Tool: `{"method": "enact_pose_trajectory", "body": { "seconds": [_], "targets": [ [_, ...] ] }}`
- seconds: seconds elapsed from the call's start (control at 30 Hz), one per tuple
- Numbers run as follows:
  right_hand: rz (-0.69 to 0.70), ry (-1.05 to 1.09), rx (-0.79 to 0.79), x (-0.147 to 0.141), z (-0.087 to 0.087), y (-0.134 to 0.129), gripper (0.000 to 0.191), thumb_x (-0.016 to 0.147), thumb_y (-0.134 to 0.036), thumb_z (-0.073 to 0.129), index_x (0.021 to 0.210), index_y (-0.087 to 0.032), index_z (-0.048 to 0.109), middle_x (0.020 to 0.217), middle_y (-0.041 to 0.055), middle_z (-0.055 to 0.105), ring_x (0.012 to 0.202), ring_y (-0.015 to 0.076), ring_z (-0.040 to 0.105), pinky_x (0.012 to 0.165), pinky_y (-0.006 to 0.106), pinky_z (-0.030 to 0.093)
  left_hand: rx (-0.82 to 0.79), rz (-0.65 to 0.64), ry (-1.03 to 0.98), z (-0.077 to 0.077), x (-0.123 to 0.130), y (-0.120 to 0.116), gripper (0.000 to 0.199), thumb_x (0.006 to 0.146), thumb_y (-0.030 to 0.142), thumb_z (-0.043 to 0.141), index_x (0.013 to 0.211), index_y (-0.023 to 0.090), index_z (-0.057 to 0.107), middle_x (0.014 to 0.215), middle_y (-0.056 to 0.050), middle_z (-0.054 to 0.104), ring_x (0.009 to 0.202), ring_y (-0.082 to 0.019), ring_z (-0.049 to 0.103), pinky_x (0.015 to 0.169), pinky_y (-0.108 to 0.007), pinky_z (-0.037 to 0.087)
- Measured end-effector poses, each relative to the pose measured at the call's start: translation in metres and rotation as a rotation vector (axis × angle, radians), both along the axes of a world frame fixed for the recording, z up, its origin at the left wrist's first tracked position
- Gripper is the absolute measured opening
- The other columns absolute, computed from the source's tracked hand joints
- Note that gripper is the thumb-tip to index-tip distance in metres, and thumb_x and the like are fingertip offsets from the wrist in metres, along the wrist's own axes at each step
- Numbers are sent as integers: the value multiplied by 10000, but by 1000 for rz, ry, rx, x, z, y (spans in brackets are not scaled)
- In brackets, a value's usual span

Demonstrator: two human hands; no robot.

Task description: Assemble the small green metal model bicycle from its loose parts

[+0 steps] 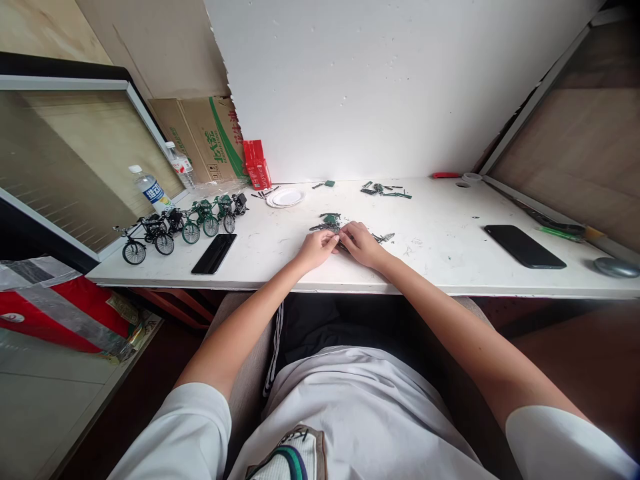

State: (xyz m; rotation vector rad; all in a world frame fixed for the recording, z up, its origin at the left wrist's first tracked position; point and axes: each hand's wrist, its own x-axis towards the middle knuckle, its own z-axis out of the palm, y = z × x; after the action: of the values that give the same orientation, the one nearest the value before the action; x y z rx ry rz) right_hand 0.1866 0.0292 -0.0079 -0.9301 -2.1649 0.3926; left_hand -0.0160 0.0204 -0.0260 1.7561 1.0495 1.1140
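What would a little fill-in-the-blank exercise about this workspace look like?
1. The bicycle models stand on the person's ____ side of the table.
2. The colour of the upright packet is ____.
3. Both bottles have caps coloured ____.
4. Near small parts, the hand farther from the models is the ____ one.

Missing words: left; red; white; right.

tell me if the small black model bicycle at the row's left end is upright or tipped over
Upright: the small black model bicycle stands with both wheels on the white tabletop, handlebar on top.
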Motion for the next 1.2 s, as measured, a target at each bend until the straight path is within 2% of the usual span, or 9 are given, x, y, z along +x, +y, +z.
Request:
{"method": "enact_pose_trajectory", "body": {
  "seconds": [0.57,0.87,1.2],
  "targets": [
    [7,0,0,0,1,-1,373,1108,-557,388,943,-267,556,987,115,655,969,314,568,953,528,469,7,1,0,-3,-1,3,381,984,517,695,1108,158,724,1062,-125,822,824,-231,814,837,-352,631],
    [-37,49,-11,0,4,-6,304,1075,-526,476,1003,-258,598,1120,140,619,1134,348,528,1012,556,469,-30,-15,-76,1,2,-1,463,944,566,737,1122,138,735,1117,-147,811,816,-220,806,798,-335,644],
    [-18,95,-19,0,5,-8,371,1068,-608,486,1067,-271,641,1161,136,611,1170,354,524,969,556,499,-108,-2,-117,18,3,-11,506,908,587,775,1111,125,734,1087,-141,813,742,-182,785,701,-278,615]
  ]
}}
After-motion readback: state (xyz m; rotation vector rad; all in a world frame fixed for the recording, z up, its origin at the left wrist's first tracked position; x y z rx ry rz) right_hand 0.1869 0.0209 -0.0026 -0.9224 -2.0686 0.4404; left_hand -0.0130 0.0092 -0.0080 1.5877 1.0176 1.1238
